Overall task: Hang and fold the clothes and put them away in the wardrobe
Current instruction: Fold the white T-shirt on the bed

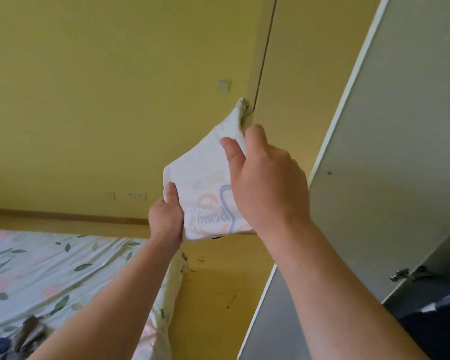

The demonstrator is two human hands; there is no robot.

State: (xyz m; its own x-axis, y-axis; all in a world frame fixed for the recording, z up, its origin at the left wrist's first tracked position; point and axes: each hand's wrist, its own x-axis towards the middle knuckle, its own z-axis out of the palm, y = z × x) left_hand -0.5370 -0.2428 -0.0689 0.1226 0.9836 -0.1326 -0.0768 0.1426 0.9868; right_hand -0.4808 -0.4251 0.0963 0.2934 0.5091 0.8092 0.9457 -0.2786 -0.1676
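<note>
Standing open at right: grey wardrobe door (400,126). Near left: bed (50,268) under a floral sheet. Folded white printed garment (205,172) held up between bed and door by 2 hands: right hand (265,183) grips its right edge, thumb across the front; left hand (166,216) pinches its near-left corner. On the bed's near edge lie dark clothes (29,331).

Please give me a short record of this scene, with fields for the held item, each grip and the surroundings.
held item: folded white garment with print, up in the air
left grip: hand holds its lower left edge
right grip: hand holds its upper right part
bed: floral-patterned, lower left
wardrobe door: open, at right
</note>
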